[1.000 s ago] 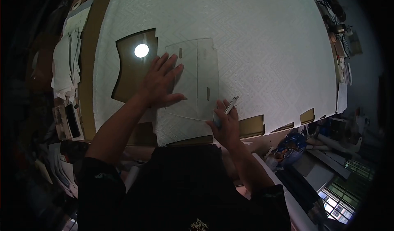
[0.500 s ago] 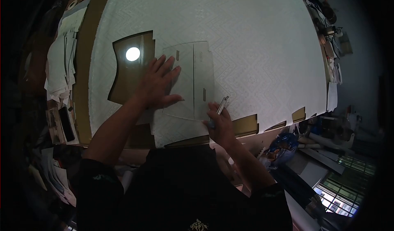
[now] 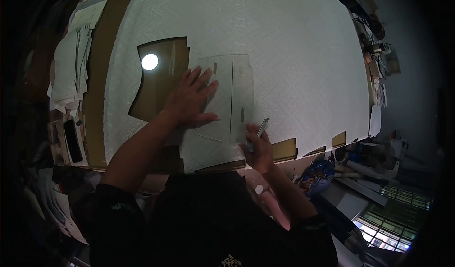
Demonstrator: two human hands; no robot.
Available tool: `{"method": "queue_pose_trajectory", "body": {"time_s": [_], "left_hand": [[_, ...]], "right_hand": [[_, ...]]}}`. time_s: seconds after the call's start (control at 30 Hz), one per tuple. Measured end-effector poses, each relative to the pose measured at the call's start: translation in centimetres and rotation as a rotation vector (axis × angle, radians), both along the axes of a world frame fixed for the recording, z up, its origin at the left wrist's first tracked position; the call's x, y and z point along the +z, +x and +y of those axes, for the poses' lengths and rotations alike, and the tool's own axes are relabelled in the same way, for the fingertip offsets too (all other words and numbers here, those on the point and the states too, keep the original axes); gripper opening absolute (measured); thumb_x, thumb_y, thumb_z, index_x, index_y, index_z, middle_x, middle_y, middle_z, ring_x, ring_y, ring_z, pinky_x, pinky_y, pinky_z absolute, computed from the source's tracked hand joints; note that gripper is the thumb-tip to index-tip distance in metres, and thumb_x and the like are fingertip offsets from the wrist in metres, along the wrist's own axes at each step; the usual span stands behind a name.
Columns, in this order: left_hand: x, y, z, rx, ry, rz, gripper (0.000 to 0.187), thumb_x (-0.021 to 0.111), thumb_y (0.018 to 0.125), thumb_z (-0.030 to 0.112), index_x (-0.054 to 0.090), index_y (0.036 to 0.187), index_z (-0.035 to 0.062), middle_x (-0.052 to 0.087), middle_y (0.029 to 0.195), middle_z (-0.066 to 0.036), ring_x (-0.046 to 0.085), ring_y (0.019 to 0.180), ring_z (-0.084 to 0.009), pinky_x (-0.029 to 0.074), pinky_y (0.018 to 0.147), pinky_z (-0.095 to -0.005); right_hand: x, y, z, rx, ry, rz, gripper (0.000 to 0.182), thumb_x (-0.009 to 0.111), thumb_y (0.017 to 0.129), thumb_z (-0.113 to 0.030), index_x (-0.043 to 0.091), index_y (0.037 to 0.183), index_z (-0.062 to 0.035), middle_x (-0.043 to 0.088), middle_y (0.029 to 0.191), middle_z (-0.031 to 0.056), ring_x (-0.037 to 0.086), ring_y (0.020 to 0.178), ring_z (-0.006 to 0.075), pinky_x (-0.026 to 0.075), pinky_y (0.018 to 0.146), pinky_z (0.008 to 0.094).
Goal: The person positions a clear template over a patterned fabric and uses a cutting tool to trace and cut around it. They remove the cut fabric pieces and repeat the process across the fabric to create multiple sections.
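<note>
Template (image 3: 222, 101), clear, is laid flat on white patterned fabric (image 3: 303, 68), its L side pressed by L hand (image 3: 189, 101), fingers spread wide, prob. so it's kept from sliding. Knife-like tool (image 3: 262, 127) is gripped in R hand (image 3: 259, 153), fingers closed narrow round handle, w/ metal end pointed away from body, prob. for control near template's lower R corner. Count: 1 template w/ 2 small dark slots, 1 tool, 1 large curved cut-out (image 3: 163, 84) left of template. Smaller near-edge gaps are seen, exact no. unclear; 1 phone (image 3: 72, 141) is set at far L.
</note>
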State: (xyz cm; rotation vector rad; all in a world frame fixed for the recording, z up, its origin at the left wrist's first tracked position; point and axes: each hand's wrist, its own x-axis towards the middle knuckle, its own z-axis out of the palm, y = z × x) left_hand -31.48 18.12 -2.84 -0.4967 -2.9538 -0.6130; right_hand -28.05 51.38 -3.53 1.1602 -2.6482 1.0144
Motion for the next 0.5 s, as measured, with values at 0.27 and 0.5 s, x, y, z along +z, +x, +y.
{"method": "queue_pose_trajectory", "body": {"time_s": [0.27,0.5], "left_hand": [[-0.39,0.1,-0.12,-0.006,0.05,0.039,0.099,0.071,0.081,0.075,0.053,0.152,0.0092,0.035,0.166,-0.023,0.027,0.155,-0.0462,0.017,0.128,-0.0596],[-0.12,0.13,-0.05,-0.036,0.056,0.043,0.095,0.074,0.08,0.071,0.055,0.15,0.0086,0.036,0.166,-0.023,0.027,0.155,-0.0466,0.018,0.128,-0.0592]], "right_hand": [[0.27,0.06,-0.1,-0.003,0.024,0.0,0.045,0.084,0.08,-0.005,0.058,0.117,-0.0006,0.062,0.143,0.0259,0.059,0.128,0.0508,0.05,0.106,0.0544],[0.33,0.14,-0.06,-0.024,0.02,-0.009,0.046,0.083,0.082,-0.006,0.057,0.119,-0.0008,0.063,0.142,0.025,0.059,0.129,0.0504,0.05,0.106,0.0537]]}}
